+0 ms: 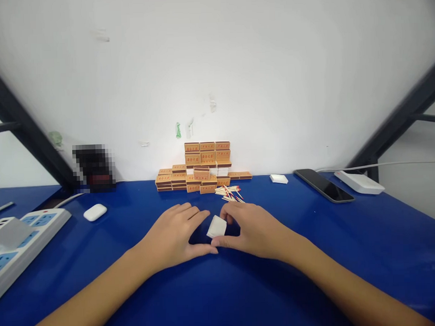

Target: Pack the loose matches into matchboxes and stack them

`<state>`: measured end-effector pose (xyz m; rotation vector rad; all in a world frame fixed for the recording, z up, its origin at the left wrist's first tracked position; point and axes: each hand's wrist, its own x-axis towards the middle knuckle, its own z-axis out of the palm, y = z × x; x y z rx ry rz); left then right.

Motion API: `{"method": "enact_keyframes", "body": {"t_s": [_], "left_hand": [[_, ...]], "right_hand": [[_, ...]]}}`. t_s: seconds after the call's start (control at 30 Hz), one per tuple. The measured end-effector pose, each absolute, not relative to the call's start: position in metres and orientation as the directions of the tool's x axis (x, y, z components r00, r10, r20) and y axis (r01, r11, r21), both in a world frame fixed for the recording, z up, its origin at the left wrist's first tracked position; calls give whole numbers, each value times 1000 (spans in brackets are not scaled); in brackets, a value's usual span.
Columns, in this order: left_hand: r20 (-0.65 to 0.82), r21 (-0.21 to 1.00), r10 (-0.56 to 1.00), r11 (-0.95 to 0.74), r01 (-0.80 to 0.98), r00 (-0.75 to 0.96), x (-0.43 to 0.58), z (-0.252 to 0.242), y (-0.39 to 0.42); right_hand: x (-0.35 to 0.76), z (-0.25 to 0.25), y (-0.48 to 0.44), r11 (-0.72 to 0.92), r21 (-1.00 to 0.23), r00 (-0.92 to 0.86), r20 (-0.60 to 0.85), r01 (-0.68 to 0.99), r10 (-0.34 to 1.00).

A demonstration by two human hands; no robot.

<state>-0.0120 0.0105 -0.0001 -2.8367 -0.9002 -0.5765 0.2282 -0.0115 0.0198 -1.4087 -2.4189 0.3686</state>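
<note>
Nearest on the blue worktop (222, 291), my left grip (173, 233) has thumb and fingers apart, holding nothing, just left of the small white angular piece (217, 226), apparently thin card. My right grip (254, 228) is closed on that piece, thumb at its near edge. Light pressure suits it best, I judge, since card may crease; bracing it against my left thumb would steady it. I can read no writing on it. On the left, the white power strip with blue sockets (45, 237) shows no legible brand. Farther off lie loose red-tipped wooden matches (230, 193), then stacked orange-brown cardboard matchboxes (208, 157) bearing red Chinese characters, seemingly 安全火柴, "safety matches", though small. Far right, the black phone (323, 185) carries no readable label.
</note>
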Motion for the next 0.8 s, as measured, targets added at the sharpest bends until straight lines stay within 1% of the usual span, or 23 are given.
{"method": "enact_keyframes", "body": {"t_s": [0.13, 0.23, 0.37, 0.5, 0.57, 0.7, 0.8], "left_hand": [[359, 38, 536, -826, 562, 764, -7, -1, 7], [360, 49, 543, -823, 566, 759, -5, -2, 5], [380, 72, 553, -817, 572, 742, -2, -2, 3], [383, 96, 548, -825, 557, 744, 0, -2, 0], [371, 128, 551, -828, 547, 747, 0, -2, 0], [367, 214, 566, -824, 525, 738, 1, -2, -1], [369, 277, 569, -822, 497, 735, 2, -3, -2]], "right_hand": [[235, 17, -8, 485, -303, -471, 122, 821, 874], [243, 20, -4, 496, -312, -471, 157, 810, 868], [253, 26, 1, 504, -342, -476, 169, 793, 863], [272, 31, 12, 443, -265, -402, 196, 856, 894], [284, 35, 16, 433, -263, -413, 130, 862, 901], [300, 45, 14, 428, -423, -508, -93, 799, 856], [298, 46, 10, 433, -477, -555, -144, 764, 820]]}}
